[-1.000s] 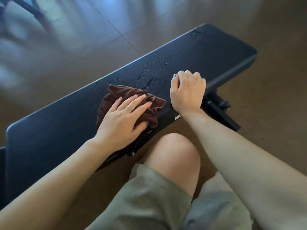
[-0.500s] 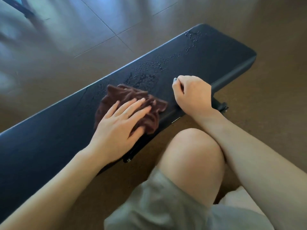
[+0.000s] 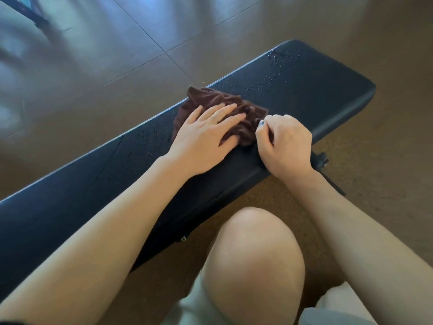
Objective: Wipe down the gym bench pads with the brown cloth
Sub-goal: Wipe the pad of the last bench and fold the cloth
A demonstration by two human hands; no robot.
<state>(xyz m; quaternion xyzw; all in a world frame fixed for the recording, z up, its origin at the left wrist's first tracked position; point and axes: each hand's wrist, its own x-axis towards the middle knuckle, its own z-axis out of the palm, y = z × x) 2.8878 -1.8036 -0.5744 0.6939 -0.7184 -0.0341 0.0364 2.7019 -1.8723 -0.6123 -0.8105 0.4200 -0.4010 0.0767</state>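
The brown cloth (image 3: pixel 225 109) lies bunched on the bench pad (image 3: pixel 316 90). It looks soft, light and limp, so it is best pressed flat rather than pinched. The left hand (image 3: pixel 206 137) presses it with straight fingers; the right hand (image 3: pixel 283 144), curled and holding nothing, rests just beside it. Droplets (image 3: pixel 278 64) bead farther along.

- The cloth (image 3: pixel 236 106) lies on the counter (image 3: pixel 328 90).
- The left hand (image 3: pixel 206 139) rests flat on the cloth.
- The right hand (image 3: pixel 284 146) rests on the counter's near edge, just right of the cloth.
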